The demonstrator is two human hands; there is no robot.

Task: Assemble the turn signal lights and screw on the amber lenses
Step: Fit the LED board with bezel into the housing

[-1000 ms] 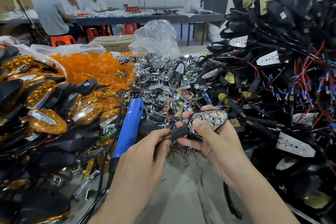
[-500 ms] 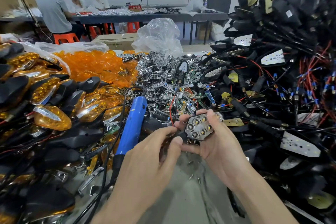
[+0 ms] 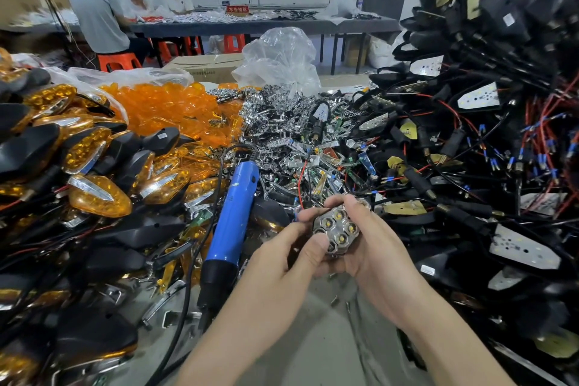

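Observation:
Both hands hold one turn signal light (image 3: 338, 230) at table centre; its chrome reflector with several LEDs faces me and no lens is on it. My right hand (image 3: 372, 254) cradles it from behind and from the right. My left hand (image 3: 282, 273) pinches its left edge, thumb on the reflector's lower left. Loose amber lenses (image 3: 163, 106) are heaped at the back left. A blue electric screwdriver (image 3: 232, 222) lies just left of my hands.
Finished lights with amber lenses (image 3: 94, 194) are stacked on the left. Chrome reflectors (image 3: 282, 122) lie in a pile at centre back. A tall heap of black housings with wires (image 3: 476, 141) fills the right. Screws dot the grey table (image 3: 313, 348) below my hands. People sit at a far table.
The light has turned in my hands from lying sideways to standing more upright, reflector toward me. My left hand has shifted from its stalk to its left edge.

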